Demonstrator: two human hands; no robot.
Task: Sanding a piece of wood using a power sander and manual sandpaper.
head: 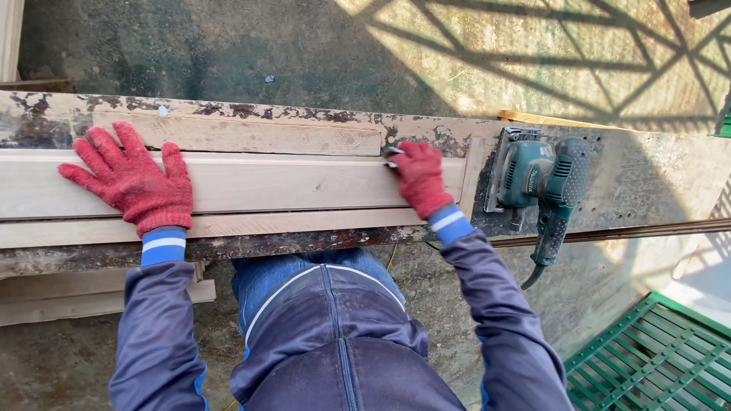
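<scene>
I see my left hand (133, 181) spread flat on the pale board (228, 183) atop the bench (304, 245), my right hand (417, 176) pinching a small tool at its groove, the sander (542, 183) idle alongside, sanding apparently unfinished.

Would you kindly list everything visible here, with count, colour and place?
Wooden planks: several, pale, stacked along the workbench.
Workbench: one, worn grey with flaking paint, across the middle.
Power sander: one, teal and black, on the bench to the right.
Green metal grate: one, on the ground at lower right.
Concrete floor: grey, beyond the bench.
Left hand: red glove, flat on the planks.
Right hand: red glove, closed on a small pale object against the plank.
</scene>
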